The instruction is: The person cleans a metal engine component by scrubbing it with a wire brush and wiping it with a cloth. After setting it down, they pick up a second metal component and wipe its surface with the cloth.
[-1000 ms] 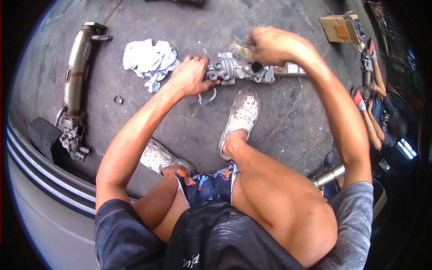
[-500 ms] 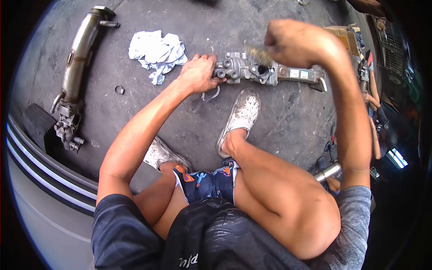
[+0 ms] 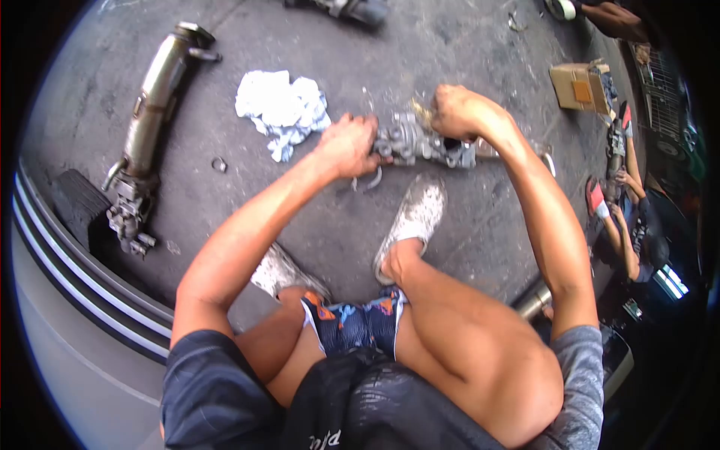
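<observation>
On the grey floor (image 3: 480, 217), ahead of the white clogs (image 3: 420, 210), a cast-metal valve body (image 3: 409, 141) is laid crosswise. Its left end is held down by the left hand (image 3: 349, 147), whose grip is curled over the casting with the thumb at the near side. A straw-coloured brush (image 3: 421, 112) is clasped in the right hand (image 3: 459, 112); that grip is folded closely around it, above the casting's far edge. Whether the bristles are touching the metal cannot be told, since the area is blurred and partly covered by the hand.

Just beside the left hand, a crumpled white cloth (image 3: 281, 109) is spread on the floor. A pale curved clamp (image 3: 367, 181) is seen near the casting's left end, and a small metal ring (image 3: 218, 164) is placed farther left. Beyond it, a flanged steel cylinder (image 3: 150, 112) is stretched out near a black tyre (image 3: 79, 199). At the upper right, an opened cardboard box (image 3: 574, 86) is set down, and nearby another metal part (image 3: 616, 154) is handled by a second person (image 3: 643, 240).
</observation>
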{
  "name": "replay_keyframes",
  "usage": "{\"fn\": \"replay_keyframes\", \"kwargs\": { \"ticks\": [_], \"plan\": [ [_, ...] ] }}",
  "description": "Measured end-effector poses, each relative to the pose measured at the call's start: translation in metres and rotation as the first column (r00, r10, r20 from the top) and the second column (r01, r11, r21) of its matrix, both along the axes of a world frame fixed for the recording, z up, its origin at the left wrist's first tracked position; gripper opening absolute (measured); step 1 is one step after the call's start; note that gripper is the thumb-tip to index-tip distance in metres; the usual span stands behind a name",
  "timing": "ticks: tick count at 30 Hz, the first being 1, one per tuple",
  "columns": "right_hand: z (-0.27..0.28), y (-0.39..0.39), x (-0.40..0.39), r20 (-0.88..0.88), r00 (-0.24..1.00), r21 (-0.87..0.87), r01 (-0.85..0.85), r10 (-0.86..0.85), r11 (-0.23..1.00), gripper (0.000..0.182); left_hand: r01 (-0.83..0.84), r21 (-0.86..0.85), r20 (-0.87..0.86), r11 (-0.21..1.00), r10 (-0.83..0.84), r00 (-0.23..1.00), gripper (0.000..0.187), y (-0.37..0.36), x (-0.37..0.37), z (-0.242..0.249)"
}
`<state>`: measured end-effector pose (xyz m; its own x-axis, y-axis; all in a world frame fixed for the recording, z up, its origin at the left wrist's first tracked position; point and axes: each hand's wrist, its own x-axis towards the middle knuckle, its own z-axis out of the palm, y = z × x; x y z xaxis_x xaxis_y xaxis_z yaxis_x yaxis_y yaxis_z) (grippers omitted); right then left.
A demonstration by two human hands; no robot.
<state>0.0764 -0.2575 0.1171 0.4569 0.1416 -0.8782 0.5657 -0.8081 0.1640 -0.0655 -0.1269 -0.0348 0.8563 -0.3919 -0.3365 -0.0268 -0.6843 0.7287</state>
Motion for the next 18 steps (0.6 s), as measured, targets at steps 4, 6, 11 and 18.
{"fn": "replay_keyframes", "kwargs": {
  "ticks": [4, 6, 11, 18],
  "plan": [
    [0.077, -0.005, 0.008, 0.184, 0.981, 0.205, 0.027, -0.065, 0.978, 0.031, -0.040, 0.000, -0.035, 0.999, 0.040, 0.999, 0.067, 0.003, -0.001, 0.018],
    [0.113, -0.006, 0.009, 0.175, 0.981, 0.296, 0.029, -0.084, 0.955, 0.029, -0.095, -0.031, -0.032, 0.995, 0.094, 0.995, 0.068, -0.001, -0.006, 0.010],
    [0.002, -0.011, -0.023, 0.128, 0.987, 0.115, 0.080, -0.095, 0.990, 0.032, -0.037, 0.002, -0.056, 0.999, 0.037, 0.998, 0.069, 0.002, -0.001, 0.019],
    [0.090, -0.024, -0.019, 0.147, 0.985, 0.408, 0.026, -0.094, 0.913, 0.033, -0.068, 0.011, -0.073, 0.998, 0.069, 0.995, 0.070, -0.001, -0.005, 0.016]
  ]
}}
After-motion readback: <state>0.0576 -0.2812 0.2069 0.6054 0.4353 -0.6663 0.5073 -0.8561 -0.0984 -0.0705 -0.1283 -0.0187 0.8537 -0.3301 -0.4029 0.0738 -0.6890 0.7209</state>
